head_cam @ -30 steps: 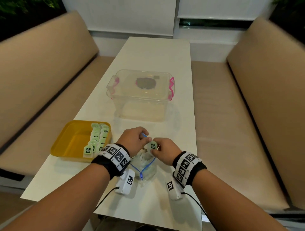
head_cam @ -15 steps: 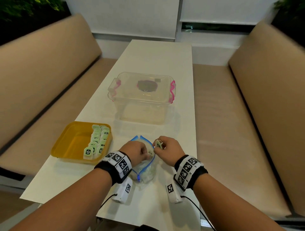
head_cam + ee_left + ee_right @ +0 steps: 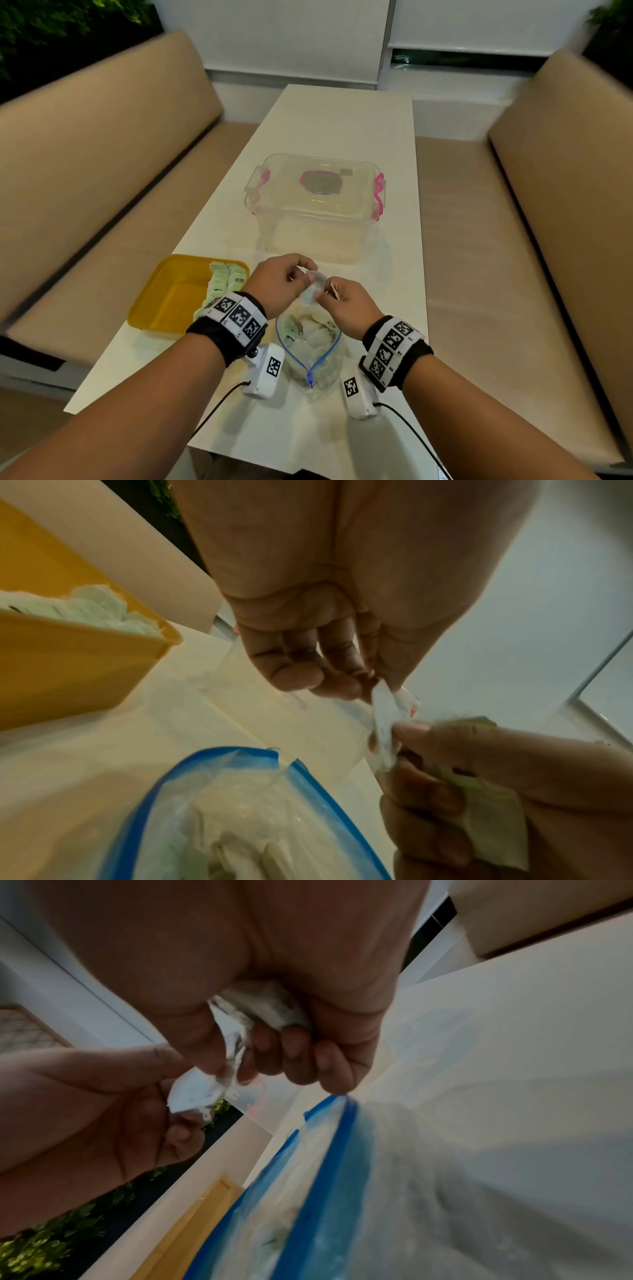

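Both hands hold a small white crinkled packet (image 3: 313, 287) just above the open blue-rimmed zip bag (image 3: 328, 353). My left hand (image 3: 308, 278) pinches the packet's (image 3: 385, 715) upper end between thumb and fingertips. From below, my right hand (image 3: 324, 295) pinches its lower end (image 3: 205, 1091). A pale green sachet (image 3: 489, 829) is tucked under the right hand's (image 3: 445, 764) curled fingers. The bag (image 3: 147, 802) holds several pale sachets. A yellow tray (image 3: 161, 301) to the left holds rows of green sachets (image 3: 222, 279).
A clear plastic box (image 3: 315, 205) with pink latches and its lid on stands beyond the hands on the white table (image 3: 342, 120). Beige benches run along both long sides. The tray (image 3: 68, 664) sits near the table's left edge.
The hands came up from the bag's mouth. They now stretch a white packet between them, where a second ago they held a green sachet over the bag. The head view shifted slightly.
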